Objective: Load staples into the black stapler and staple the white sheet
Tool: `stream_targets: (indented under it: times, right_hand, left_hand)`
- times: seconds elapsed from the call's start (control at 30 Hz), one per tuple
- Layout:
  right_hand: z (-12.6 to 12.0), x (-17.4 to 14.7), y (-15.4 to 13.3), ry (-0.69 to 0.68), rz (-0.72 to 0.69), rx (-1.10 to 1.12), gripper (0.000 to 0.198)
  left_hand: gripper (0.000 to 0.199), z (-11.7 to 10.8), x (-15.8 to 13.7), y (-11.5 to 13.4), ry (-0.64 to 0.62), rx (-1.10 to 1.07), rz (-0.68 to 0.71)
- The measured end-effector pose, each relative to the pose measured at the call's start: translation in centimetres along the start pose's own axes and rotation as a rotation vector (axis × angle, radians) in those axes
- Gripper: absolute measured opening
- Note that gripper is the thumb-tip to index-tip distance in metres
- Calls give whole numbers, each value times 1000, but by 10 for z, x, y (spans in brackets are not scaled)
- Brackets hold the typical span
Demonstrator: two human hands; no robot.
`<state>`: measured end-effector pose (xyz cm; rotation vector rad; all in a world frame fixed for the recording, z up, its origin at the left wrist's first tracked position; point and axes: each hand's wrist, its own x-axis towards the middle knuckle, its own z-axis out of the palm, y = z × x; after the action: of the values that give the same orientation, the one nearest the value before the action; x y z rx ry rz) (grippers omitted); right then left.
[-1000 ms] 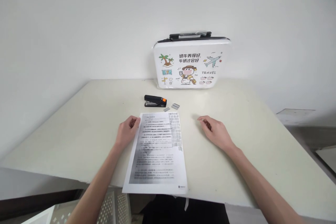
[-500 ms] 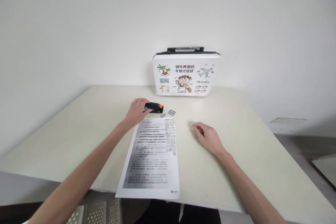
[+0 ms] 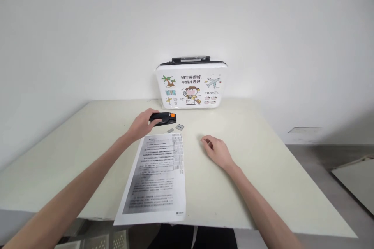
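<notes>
My left hand (image 3: 143, 123) is closed around the rear of a black stapler (image 3: 166, 118) with an orange patch on its front end. Just in front of the stapler, two small grey strips of staples (image 3: 179, 127) lie on the table. A printed sheet of paper (image 3: 154, 179) rests below them, its lower edge at the table's near edge; whether more sheets lie under it I cannot tell. To the right of the paper, my right hand (image 3: 216, 151) rests on the table with curled fingers, nothing visible in them.
A white carry case (image 3: 191, 85) with cartoon prints and a black handle stands at the back of the table (image 3: 251, 194), by the wall. A flat plate (image 3: 305, 130) is set in the wall at right. Perforated crates (image 3: 99, 241) show below the table's near edge.
The camera view has turned slightly right, so everything sits further left. My left hand has tightened its hold around the stapler. The right hand keeps its curled pose on the table.
</notes>
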<state>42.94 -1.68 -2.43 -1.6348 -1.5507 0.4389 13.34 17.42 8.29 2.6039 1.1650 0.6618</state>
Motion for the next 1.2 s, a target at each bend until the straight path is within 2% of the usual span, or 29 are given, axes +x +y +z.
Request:
stream_targets:
  times: [0.13,0.27,0.33,0.43,0.53,0.63,0.87,0.97,1.07,1.2]
  right_hand:
    - [-2,2,-1,29,52,85,32]
    - [-16,1,7,80,152,215,42]
    - [-30,-4,13,99,193,268,46]
    - [-50,-18,24,110,249,406,46]
    - [-63,-29,32,97,278,580,44]
    - [-65,-33,36,73,252,660,42]
    - [-66,-29,22,49,162,589,41]
    - [-70,-29,19,60,155,571,42]
    - [-70,-30,19,57,200,564,44]
    - [-67,-28,22,56,291,555,45]
  left_hand:
    - [31,6,-14,62,-74,-86,107]
    - [26,30,-35,124,-231,-53,207]
    - [22,45,-45,147,-275,-25,260]
    - [20,67,-55,168,-301,-35,299]
    - [22,86,-59,180,-312,-36,338]
    - [21,101,-58,191,-324,-39,373]
    - [21,124,-58,207,-311,-121,366]
    - [22,129,-64,200,-304,-280,322]
    - [39,130,-72,187,-303,-415,278]
    - [53,123,-80,166,-309,-418,208]
